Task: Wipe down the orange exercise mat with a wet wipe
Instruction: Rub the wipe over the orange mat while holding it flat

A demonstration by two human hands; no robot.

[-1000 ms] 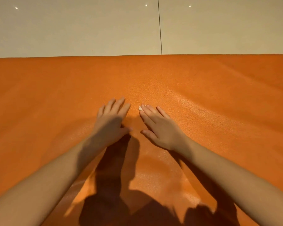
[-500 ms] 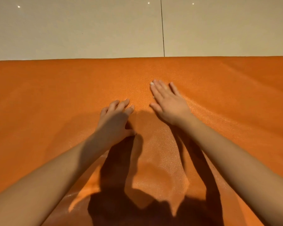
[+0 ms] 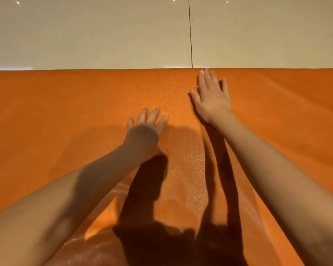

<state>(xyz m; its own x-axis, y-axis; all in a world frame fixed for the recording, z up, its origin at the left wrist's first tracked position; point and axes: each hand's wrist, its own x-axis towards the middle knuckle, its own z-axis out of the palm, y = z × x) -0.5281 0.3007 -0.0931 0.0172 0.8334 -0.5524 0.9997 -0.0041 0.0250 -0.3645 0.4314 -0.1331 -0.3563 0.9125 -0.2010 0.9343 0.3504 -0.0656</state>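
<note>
The orange exercise mat fills the lower two thirds of the head view, with a damp sheen in its middle. My right hand lies flat near the mat's far edge, fingers straight, pressing a white wet wipe against the mat. Only small white bits of the wipe show at the fingertips and beside the index finger. My left hand rests flat on the mat nearer to me, fingers spread and straight, holding nothing.
Beyond the mat's far edge lies a glossy beige tiled floor with a dark grout line running away from me. Shadows of my arms fall across the near mat.
My right hand has slid forward with the wipe from the mat's middle to its far edge. My left hand has stayed about where it was.
</note>
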